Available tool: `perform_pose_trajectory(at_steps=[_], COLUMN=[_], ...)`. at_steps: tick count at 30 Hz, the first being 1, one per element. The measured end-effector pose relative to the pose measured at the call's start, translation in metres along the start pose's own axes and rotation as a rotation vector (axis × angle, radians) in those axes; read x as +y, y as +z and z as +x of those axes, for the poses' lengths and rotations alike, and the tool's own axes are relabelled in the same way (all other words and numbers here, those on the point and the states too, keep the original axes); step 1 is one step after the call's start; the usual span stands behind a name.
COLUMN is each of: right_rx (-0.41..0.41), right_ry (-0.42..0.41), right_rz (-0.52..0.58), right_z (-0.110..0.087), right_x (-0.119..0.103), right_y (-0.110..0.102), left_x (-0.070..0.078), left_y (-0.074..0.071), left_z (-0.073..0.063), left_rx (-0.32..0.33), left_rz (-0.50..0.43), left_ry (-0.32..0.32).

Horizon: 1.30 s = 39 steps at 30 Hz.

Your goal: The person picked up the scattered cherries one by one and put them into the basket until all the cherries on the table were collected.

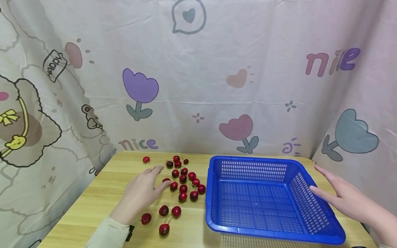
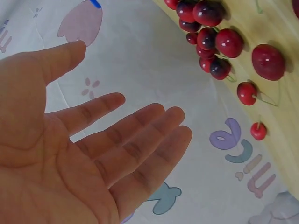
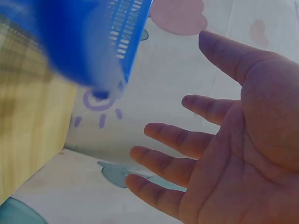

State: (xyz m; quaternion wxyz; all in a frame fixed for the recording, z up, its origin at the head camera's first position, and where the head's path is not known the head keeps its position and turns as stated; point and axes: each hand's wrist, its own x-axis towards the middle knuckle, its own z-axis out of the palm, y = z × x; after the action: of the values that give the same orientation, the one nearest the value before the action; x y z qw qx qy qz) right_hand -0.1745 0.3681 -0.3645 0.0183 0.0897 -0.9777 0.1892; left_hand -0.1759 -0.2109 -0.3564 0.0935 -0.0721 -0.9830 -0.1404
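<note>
My left hand (image 1: 141,189) hovers over the left part of the table, its fingers spread and reaching toward a loose group of dark red cherries (image 1: 183,178). In the left wrist view its palm shows with nothing in it, and cherries (image 2: 229,43) lie beyond the fingertips. My right hand (image 1: 350,198) is at the right side of a blue plastic basket (image 1: 273,233), fingers extended and holding nothing. The right wrist view shows that palm bare, apart from the basket's edge (image 3: 70,51). Only mesh floor and walls show inside the basket.
Several more cherries lie nearer the front, one of them (image 1: 164,229) close to the table's near side. A single cherry (image 1: 146,159) sits apart at the back left. Behind the wooden table (image 1: 90,210) hangs a printed curtain (image 1: 192,79).
</note>
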Motion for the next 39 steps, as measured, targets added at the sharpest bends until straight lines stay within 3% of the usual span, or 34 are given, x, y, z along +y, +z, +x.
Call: perform_pose_trajectory(at_steps=[7, 12, 23, 32, 39], right_rx=[-0.019, -0.041, -0.25, -0.249, -0.344], right_ry=[0.032, 0.05, 0.193, 0.193, 0.202], right_rz=[0.009, 0.091, 0.25, 0.309, 0.467], right_z=[-0.005, -0.008, -0.005, -0.006, -0.004], right_x=[0.017, 0.026, 0.041, 0.055, 0.065], right_y=[0.006, 0.01, 0.011, 0.022, 0.03], left_x=[-0.006, -0.011, -0.029, -0.037, -0.042], left_y=[0.001, 0.004, 0.013, 0.017, 0.022], left_z=[-0.007, -0.013, -0.027, -0.036, -0.044], left_rx=[-0.004, -0.023, -0.051, -0.114, -0.142], left_rz=[0.0, 0.012, -0.001, -0.025, -0.048], left_ry=[-0.009, -0.031, -0.057, -0.1, -0.118])
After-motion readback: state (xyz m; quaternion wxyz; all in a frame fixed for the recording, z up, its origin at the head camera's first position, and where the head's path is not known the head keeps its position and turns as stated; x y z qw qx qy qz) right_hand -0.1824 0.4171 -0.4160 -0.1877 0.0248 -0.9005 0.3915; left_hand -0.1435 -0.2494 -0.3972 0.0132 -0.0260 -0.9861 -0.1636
